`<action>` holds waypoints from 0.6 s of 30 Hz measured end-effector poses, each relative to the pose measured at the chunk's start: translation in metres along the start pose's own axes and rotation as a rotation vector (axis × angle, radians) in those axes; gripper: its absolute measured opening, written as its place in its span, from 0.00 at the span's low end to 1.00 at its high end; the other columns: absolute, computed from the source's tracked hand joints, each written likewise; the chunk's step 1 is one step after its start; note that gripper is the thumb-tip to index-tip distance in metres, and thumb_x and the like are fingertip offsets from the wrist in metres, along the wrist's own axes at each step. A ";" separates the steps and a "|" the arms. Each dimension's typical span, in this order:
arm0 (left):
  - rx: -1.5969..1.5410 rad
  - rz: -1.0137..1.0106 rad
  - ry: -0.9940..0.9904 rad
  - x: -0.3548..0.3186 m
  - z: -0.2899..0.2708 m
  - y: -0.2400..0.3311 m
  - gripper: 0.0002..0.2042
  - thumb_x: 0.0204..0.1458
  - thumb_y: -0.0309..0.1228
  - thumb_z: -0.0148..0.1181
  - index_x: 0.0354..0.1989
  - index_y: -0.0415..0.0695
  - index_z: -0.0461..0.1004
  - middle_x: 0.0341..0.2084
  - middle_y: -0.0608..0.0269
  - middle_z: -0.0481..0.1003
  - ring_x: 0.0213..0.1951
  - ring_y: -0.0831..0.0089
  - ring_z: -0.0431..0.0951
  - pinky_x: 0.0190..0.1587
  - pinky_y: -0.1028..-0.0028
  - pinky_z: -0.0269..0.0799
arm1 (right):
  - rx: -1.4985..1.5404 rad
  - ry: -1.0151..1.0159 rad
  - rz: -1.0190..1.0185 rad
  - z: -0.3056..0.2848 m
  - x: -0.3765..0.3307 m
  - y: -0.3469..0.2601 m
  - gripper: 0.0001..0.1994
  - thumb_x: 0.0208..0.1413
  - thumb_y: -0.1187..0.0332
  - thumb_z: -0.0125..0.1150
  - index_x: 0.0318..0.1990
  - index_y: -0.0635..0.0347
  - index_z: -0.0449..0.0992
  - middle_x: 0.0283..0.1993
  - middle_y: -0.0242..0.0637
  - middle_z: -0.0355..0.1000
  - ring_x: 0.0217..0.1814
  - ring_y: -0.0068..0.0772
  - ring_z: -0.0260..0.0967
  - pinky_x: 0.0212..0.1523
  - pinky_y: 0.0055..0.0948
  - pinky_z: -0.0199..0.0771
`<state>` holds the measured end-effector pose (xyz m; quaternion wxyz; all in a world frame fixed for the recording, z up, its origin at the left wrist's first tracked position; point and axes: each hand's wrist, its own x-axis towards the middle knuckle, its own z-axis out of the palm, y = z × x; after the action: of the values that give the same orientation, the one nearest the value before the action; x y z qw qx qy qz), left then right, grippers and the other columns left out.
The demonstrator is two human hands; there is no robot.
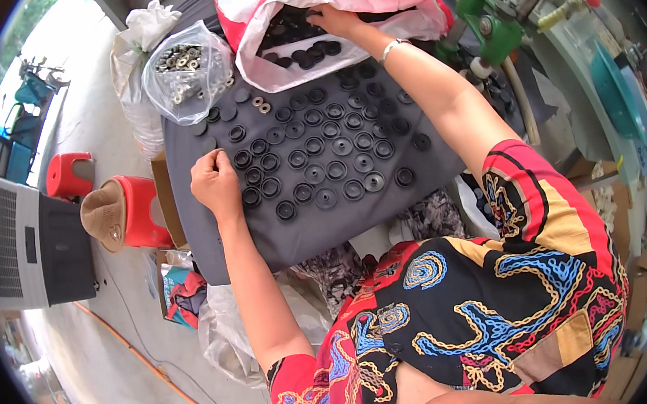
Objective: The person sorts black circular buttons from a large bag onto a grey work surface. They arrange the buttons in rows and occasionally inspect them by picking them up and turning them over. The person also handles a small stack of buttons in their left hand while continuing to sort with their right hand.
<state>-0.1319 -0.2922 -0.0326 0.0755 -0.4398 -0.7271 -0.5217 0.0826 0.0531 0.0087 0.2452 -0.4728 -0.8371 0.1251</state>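
Note:
Round black plastic caps (331, 129) lie in loose rows on a grey cloth-covered table (209, 212), many with their rimmed hollow side up. At the left side of the rows, my left hand (215, 182) rests on the cloth with fingers curled in; whatever they hold is hidden. My right hand (335, 22) reaches into the mouth of a red and white woven sack (266, 72) at the far side. Its fingers are bent together among more black caps (310, 54), and what they grip cannot be made out.
A clear plastic bag (189, 90) of small metal rings stands at the back left, and two loose rings (261, 105) lie near it. Green machinery (495, 33) is at the far right. Red stools (140, 214) and a grey air cooler (42, 242) stand left of the table.

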 end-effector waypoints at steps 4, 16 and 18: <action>-0.042 -0.017 -0.021 0.007 0.007 0.002 0.04 0.49 0.27 0.62 0.30 0.41 0.81 0.26 0.60 0.79 0.33 0.66 0.77 0.37 0.69 0.72 | -0.042 0.131 0.030 -0.020 -0.013 0.003 0.22 0.58 0.50 0.54 0.53 0.55 0.74 0.49 0.48 0.75 0.53 0.50 0.72 0.55 0.39 0.69; -0.147 -0.150 0.034 0.004 0.006 -0.007 0.05 0.50 0.26 0.61 0.31 0.38 0.81 0.26 0.59 0.79 0.26 0.72 0.77 0.32 0.74 0.71 | 0.177 0.071 -0.444 -0.097 -0.170 -0.052 0.10 0.52 0.69 0.59 0.41 0.60 0.73 0.33 0.49 0.73 0.38 0.52 0.73 0.39 0.43 0.72; -0.153 -0.107 0.037 0.003 0.005 -0.005 0.05 0.50 0.26 0.61 0.31 0.38 0.81 0.26 0.59 0.79 0.26 0.72 0.77 0.32 0.74 0.71 | 0.183 0.012 -0.430 -0.103 -0.194 -0.070 0.09 0.52 0.69 0.60 0.40 0.60 0.72 0.32 0.47 0.73 0.38 0.51 0.73 0.38 0.41 0.72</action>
<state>-0.1353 -0.2868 -0.0368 0.0274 -0.3951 -0.7061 -0.5870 0.1705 -0.1508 0.0705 0.3129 -0.2600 -0.9024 0.1424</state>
